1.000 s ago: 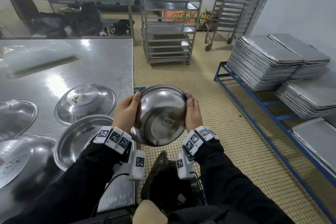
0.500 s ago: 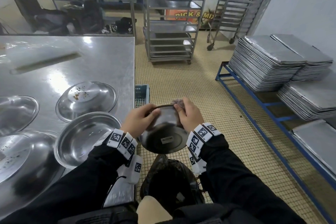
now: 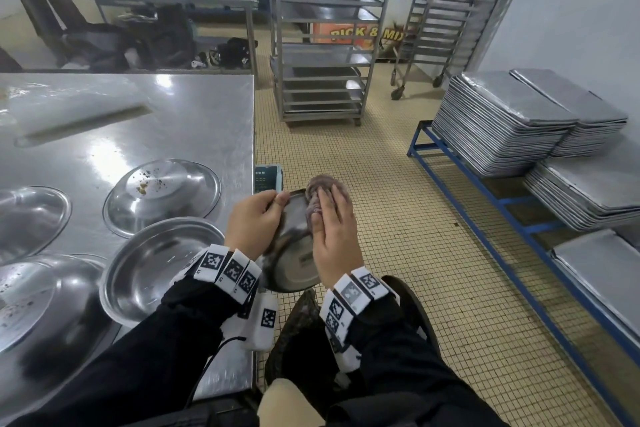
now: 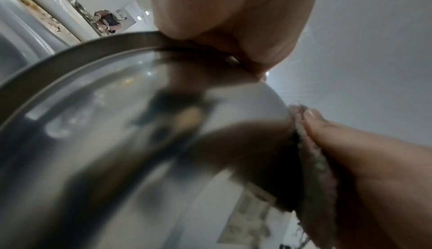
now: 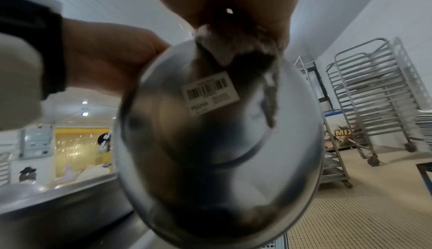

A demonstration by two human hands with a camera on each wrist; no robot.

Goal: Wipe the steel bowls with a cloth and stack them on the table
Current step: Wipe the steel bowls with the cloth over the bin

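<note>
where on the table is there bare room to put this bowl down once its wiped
The bare patch is the far right part of the steel table, between the crumb-flecked plate and the table's far edge. The near left is crowded: the empty plate sits beside the left hand, with more dishes farther left. The bowl is held off the table's edge, over the floor.

Orange sign [image 3: 360, 34] behind racks: "PICK & MIX" | right wrist view: only "MIX" legible | bowl [image 5: 219, 142] underside sticker [image 5: 210, 92]: barcode, print below too blurred to read
</note>
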